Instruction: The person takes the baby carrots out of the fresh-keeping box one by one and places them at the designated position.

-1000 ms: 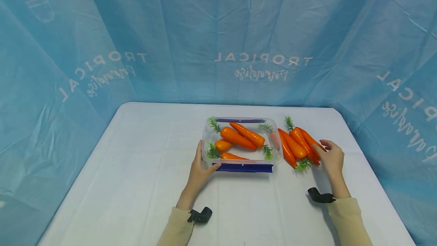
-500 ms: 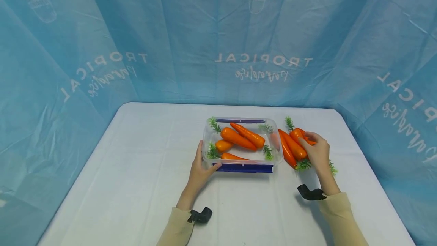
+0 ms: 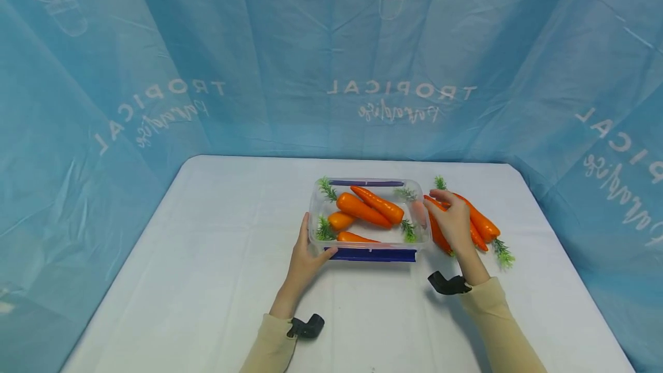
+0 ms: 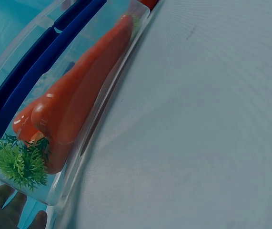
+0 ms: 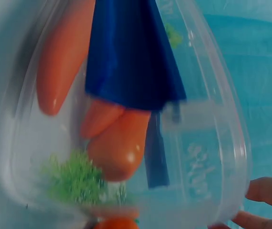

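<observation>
In the head view a clear plastic food container (image 3: 370, 254) with blue latches stands on the table, holding several orange carrots (image 3: 377, 205) with green tops. My left hand (image 3: 304, 258) holds its near left corner, thumb at the front latch (image 4: 50, 62) and fingers along the left side. My right hand (image 3: 452, 220) is over loose carrots (image 3: 479, 220) just right of the container, thumb and fingers apart. In the right wrist view its fingers (image 5: 269, 191) show beside the container wall with nothing plainly held; the hand partly hides the carrots below it.
A white cloth covers the table (image 3: 217, 258). Blue printed curtains (image 3: 279, 62) hang behind it and at both sides. The loose carrots lie close against the container's right wall.
My right hand has moved left across the loose carrots towards the container, uncovering carrots and a green top at the far right. The left hand and the container stay put.
</observation>
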The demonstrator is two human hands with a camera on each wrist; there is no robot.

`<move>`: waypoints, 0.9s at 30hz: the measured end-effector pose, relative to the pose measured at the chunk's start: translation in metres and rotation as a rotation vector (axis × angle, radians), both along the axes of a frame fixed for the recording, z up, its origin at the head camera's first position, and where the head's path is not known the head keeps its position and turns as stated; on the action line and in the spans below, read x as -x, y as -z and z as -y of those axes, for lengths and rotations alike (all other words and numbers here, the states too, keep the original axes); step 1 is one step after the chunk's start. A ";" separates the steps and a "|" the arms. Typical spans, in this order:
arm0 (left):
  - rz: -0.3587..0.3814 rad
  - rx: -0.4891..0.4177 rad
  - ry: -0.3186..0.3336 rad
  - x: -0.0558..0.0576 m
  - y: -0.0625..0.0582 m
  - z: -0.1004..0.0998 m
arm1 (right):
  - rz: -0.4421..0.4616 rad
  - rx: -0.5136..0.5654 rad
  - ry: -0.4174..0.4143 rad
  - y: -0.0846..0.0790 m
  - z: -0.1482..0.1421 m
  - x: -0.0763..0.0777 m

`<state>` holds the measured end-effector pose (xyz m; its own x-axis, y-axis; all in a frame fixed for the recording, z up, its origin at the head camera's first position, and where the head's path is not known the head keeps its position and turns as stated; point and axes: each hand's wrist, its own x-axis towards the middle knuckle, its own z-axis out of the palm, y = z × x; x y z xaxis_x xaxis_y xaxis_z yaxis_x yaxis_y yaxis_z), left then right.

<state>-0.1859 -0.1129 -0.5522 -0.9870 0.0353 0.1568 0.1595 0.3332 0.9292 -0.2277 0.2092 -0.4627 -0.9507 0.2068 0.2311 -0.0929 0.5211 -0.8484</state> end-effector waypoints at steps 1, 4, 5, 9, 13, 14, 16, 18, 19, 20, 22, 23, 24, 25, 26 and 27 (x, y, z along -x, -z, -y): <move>0.003 -0.002 0.000 0.000 0.000 0.000 | 0.007 0.005 -0.008 0.000 0.002 0.000; 0.009 -0.002 0.001 0.001 0.001 0.000 | 0.019 0.012 -0.032 -0.001 0.009 0.001; 0.010 -0.001 0.002 0.001 0.002 0.000 | 0.020 0.014 -0.041 -0.002 0.011 0.001; 0.007 0.003 0.002 0.001 0.003 0.001 | 0.011 0.032 -0.072 -0.003 0.018 0.004; -0.010 0.008 0.003 0.002 0.002 0.001 | 0.006 0.047 -0.084 -0.004 0.027 0.009; -0.013 0.010 0.002 0.002 0.002 0.001 | 0.003 0.049 -0.088 -0.004 0.029 0.011; -0.015 0.011 0.001 0.002 0.001 0.001 | 0.000 0.046 -0.100 -0.004 0.034 0.014; -0.013 0.011 0.003 0.002 0.000 0.001 | -0.015 0.040 -0.116 -0.004 0.040 0.016; -0.011 0.010 0.005 0.002 0.000 0.001 | -0.021 0.035 -0.126 -0.003 0.043 0.017; -0.010 0.009 0.006 0.002 0.000 0.001 | -0.026 0.039 -0.135 -0.003 0.045 0.017; -0.012 0.005 0.010 0.001 -0.001 0.001 | -0.030 0.040 -0.151 -0.003 0.052 0.017; -0.012 0.006 0.011 0.001 -0.001 0.001 | -0.031 0.035 -0.158 -0.003 0.054 0.017; -0.014 0.005 0.012 0.001 -0.001 0.001 | -0.028 0.033 -0.164 -0.002 0.057 0.017; -0.013 0.007 0.013 0.000 -0.001 0.001 | -0.023 0.031 -0.169 -0.002 0.060 0.018; -0.013 0.008 0.012 0.000 -0.001 0.001 | -0.020 0.026 -0.173 -0.001 0.063 0.018; -0.014 0.011 0.014 0.000 -0.001 0.001 | -0.016 0.014 -0.178 0.000 0.066 0.018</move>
<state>-0.1856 -0.1137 -0.5510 -0.9842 0.0505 0.1699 0.1769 0.3413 0.9231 -0.2460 0.1437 -0.4623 -0.9687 0.0389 0.2451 -0.1965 0.4833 -0.8531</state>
